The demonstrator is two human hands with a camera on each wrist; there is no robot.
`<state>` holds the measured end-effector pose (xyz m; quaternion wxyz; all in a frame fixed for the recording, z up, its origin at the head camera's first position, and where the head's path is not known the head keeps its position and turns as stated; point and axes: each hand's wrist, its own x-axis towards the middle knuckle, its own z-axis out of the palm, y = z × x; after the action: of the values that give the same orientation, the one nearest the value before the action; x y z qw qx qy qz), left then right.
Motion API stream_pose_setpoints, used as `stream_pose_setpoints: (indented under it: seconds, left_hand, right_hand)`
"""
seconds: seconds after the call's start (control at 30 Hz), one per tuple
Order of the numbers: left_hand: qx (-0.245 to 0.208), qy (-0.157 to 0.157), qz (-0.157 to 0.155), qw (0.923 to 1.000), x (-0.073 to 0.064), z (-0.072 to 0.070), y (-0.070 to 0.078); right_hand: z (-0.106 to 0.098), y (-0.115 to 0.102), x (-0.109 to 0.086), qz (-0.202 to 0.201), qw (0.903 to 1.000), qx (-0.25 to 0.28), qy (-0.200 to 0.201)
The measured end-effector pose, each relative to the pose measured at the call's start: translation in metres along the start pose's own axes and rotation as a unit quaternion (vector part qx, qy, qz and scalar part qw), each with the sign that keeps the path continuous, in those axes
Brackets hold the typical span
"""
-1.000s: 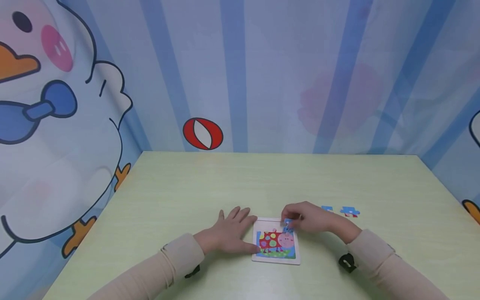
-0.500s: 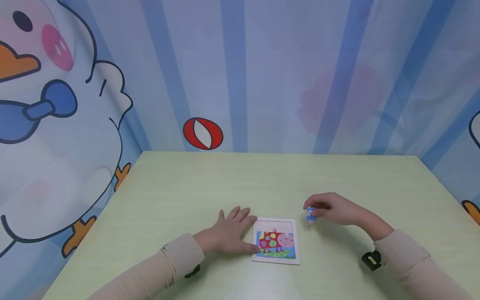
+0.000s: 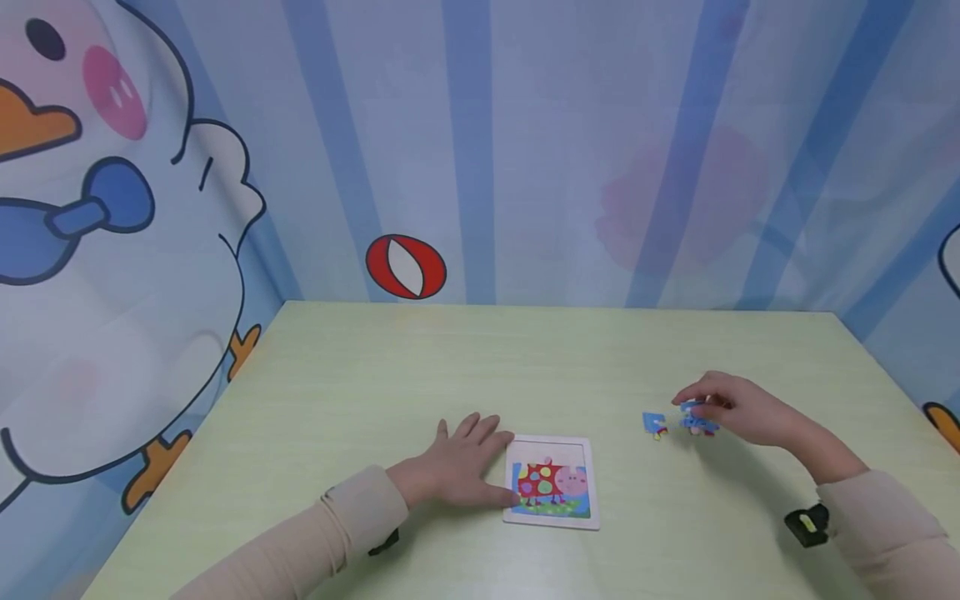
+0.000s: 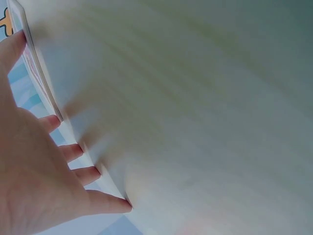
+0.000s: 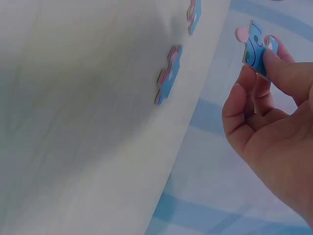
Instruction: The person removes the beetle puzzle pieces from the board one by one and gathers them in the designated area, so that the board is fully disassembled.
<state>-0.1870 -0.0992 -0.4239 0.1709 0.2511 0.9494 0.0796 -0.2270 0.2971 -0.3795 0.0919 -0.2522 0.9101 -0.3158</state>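
A jigsaw puzzle tray (image 3: 551, 523) with a pale rim lies flat, its lower part filled by a picture of a red spotted animal on green and blue; bare board shows along its top. My left hand (image 3: 467, 471) rests with fingers spread, thumb and a fingertip touching the tray's left edge. My right hand (image 3: 753, 408) pinches a blue puzzle piece (image 5: 255, 48) between thumb and fingers, raised off the table. Below it lies a loose puzzle piece (image 5: 169, 76), partly hidden in the head view. Another loose puzzle piece (image 3: 654, 423) lies just left of it.
The pale green table (image 3: 420, 358) runs back to a blue striped curtain (image 3: 540, 150) with cartoon birds at both sides. A dark wrist camera (image 3: 808, 525) hangs under the right sleeve, and another sits under the left wrist.
My right hand has lifted the blue puzzle piece away from the tray's top right corner and carried it right, over the loose pieces. My left hand and the tray stay in place.
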Motion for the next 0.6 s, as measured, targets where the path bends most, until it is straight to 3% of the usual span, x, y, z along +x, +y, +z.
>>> stream_pose_setpoints:
  seconds: [0.23,0.6]
  left_hand:
    - [0.000,0.000,0.003,1.0000,-0.001,-0.001,0.000]
    - [-0.001,0.001,0.003,1.0000,-0.001,-0.001,0.000]
  right_hand:
    - [-0.008,0.021,-0.010,0.024,0.9990,-0.029,0.023]
    - [-0.012,0.052,-0.019,0.058,0.9977,-0.030,0.016]
